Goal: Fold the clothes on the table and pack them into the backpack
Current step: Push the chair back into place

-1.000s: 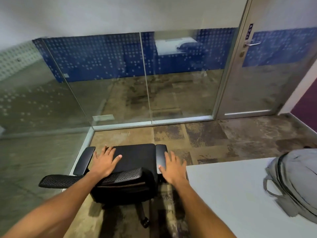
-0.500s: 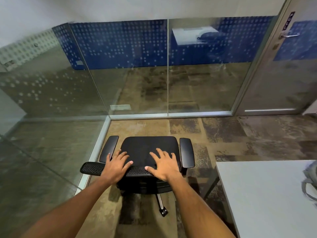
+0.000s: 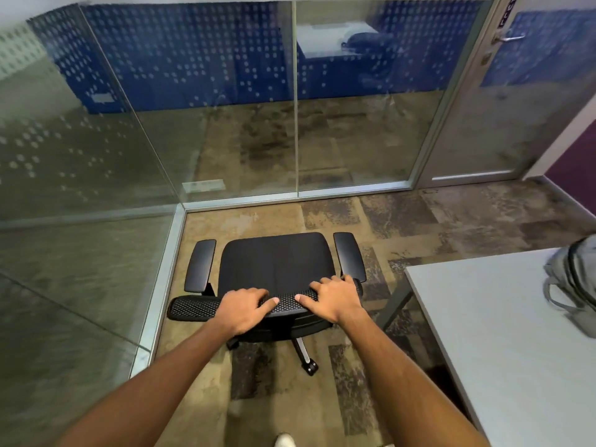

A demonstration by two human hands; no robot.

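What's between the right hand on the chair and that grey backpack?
In the head view, only carpet and bare white table separate the right hand from the backpack; no clothes show.

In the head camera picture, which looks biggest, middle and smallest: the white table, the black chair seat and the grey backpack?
1. The white table looks largest, though it is cut off by the picture's edge.
2. The black chair seat.
3. The grey backpack looks smallest, but only part of it shows at the right edge, so its real place is unsure.
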